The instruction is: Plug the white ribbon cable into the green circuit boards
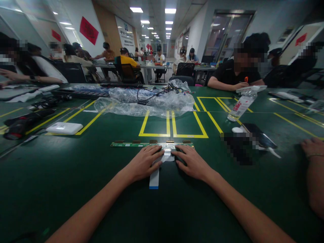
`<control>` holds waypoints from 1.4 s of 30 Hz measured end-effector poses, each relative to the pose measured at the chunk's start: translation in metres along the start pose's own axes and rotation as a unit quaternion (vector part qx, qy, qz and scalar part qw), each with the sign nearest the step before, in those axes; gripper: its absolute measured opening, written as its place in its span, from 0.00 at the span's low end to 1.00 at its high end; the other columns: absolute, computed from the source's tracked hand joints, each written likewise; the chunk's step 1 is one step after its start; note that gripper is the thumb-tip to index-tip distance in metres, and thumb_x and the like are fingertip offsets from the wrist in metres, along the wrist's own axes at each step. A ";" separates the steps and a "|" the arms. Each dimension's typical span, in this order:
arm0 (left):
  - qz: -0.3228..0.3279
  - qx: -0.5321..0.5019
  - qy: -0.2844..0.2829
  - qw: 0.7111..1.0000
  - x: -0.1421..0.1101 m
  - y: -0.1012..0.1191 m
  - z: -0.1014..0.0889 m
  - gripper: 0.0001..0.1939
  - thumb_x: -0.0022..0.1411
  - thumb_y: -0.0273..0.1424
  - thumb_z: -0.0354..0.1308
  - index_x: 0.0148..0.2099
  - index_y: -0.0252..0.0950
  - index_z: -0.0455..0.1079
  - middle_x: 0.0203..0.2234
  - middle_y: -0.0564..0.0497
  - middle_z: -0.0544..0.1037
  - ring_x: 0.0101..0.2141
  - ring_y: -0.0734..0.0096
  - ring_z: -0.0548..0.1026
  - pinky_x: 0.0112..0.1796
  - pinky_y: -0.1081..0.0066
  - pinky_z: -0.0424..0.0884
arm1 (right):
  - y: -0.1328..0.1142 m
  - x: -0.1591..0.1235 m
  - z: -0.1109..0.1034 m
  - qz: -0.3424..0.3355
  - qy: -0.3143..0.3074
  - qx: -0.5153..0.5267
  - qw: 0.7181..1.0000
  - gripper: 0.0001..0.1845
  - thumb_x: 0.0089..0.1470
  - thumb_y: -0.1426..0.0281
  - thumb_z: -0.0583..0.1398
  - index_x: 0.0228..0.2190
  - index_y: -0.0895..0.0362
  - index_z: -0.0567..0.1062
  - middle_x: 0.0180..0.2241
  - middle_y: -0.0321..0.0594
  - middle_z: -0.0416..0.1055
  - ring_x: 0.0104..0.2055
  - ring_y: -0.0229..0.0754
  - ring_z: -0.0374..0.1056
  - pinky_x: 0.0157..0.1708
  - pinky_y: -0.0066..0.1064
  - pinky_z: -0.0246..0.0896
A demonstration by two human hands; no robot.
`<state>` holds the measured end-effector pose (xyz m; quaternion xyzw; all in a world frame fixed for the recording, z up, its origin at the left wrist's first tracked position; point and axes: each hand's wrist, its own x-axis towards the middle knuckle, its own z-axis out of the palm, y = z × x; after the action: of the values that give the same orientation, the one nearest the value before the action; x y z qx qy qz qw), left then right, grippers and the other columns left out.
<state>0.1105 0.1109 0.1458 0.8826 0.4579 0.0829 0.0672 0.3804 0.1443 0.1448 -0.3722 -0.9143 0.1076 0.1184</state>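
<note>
- Head view: a narrow green circuit board [126,145] lies flat crosswise on the dark green table [108,199], on the near side of the yellow tape outlines.
- The left hand [144,162] is palm down, partly open, fingertips at the board's middle; the right hand [192,162] mirrors it, fingers spread. Neither shows a closed grip.
- A white flat ribbon cable [154,179] emerges by the left thumb, its blue-tipped end free.
- Handling at the middle looks under way; what is done or left there, I cannot tell.

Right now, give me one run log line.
left hand: on ribbon cable | right hand: at circuit board | bubble wrap: beyond
</note>
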 end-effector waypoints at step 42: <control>0.030 0.003 0.067 0.997 0.006 -0.003 0.014 0.22 0.71 0.30 0.51 0.66 0.40 0.63 0.64 0.45 0.66 0.62 0.56 0.64 0.61 0.51 0.63 | -0.001 0.003 -0.005 -0.038 -0.003 0.044 0.998 0.26 0.62 0.64 0.59 0.61 0.50 0.67 0.65 0.46 0.60 0.68 0.52 0.53 0.67 0.55 0.44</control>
<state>0.1146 0.1171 0.1317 0.8887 0.4348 0.1419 0.0310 0.3793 0.1458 0.1499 -0.3311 -0.9226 0.1440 0.1356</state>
